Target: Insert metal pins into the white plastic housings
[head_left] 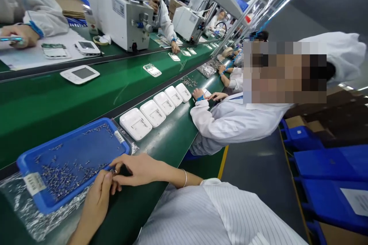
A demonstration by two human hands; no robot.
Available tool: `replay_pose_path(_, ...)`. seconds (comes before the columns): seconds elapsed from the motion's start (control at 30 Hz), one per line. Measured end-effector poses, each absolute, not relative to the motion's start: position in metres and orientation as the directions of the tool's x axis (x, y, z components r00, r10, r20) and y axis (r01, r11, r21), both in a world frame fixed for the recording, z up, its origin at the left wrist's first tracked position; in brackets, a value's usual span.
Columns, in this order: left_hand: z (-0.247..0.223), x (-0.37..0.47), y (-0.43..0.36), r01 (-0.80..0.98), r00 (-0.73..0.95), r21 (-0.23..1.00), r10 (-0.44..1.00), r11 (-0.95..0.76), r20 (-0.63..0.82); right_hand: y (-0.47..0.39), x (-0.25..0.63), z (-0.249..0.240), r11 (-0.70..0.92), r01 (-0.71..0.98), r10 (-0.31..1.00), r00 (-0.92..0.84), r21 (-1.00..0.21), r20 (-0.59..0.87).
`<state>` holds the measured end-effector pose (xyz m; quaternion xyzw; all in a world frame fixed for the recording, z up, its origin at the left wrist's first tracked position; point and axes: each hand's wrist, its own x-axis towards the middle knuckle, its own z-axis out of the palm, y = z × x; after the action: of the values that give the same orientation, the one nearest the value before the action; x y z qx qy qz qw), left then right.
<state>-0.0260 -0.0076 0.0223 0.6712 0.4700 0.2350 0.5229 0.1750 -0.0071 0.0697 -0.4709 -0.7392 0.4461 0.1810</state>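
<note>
My left hand (99, 199) is closed, its thumb and fingers pressed together at the near edge of a blue tray (86, 138). Coming in from the right, my right hand (138, 170) meets it there, fingers curled and fingertips pinched. Whatever lies between the fingertips is too small and hidden to make out. Many small metal screws (59, 180) lie in the tray, heaped toward its near left part. Clear plastic bags lie under the tray. Beyond its right end, several white plastic housings (135, 123) stand in a row on the green bench.
A co-worker in white (235, 118) sits to the right, hands on the bench beside a white housing. A green conveyor (120, 90) runs past the tray, carrying a white device with a screen (80, 74) and circuit boards. Across it are white machines (120, 15) and another person's hand (21, 35).
</note>
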Motion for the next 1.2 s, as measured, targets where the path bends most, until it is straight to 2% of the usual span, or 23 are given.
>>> replay_pose_path(0.27,0.022,-0.021,-0.014,0.378,0.388,0.925,0.9,0.039,-0.196,-0.003,0.175,0.08,0.027,0.424,0.835,-0.508,-0.905,-0.213)
replay_pose_path(0.57,0.009,-0.031,-0.012,0.404,0.404,0.915,0.901,-0.02,-0.159,-0.002,0.175,0.078,0.151,0.401,0.831,-0.546,-0.903,-0.104)
replay_pose_path(0.77,0.001,-0.032,-0.013,0.428,0.425,0.903,0.892,-0.049,-0.153,-0.003,0.175,0.072,0.269,0.451,0.813,-0.58,-0.851,-0.05)
replay_pose_path(1.0,0.009,-0.029,-0.015,0.373,0.467,0.924,0.878,-0.09,-0.103,-0.007,0.176,0.064,0.455,0.581,0.824,-0.562,-0.675,0.072)
replay_pose_path(1.2,0.016,-0.025,-0.011,0.328,0.484,0.936,0.874,-0.131,-0.047,-0.009,0.174,0.061,0.415,0.644,0.861,-0.506,-0.643,0.05)
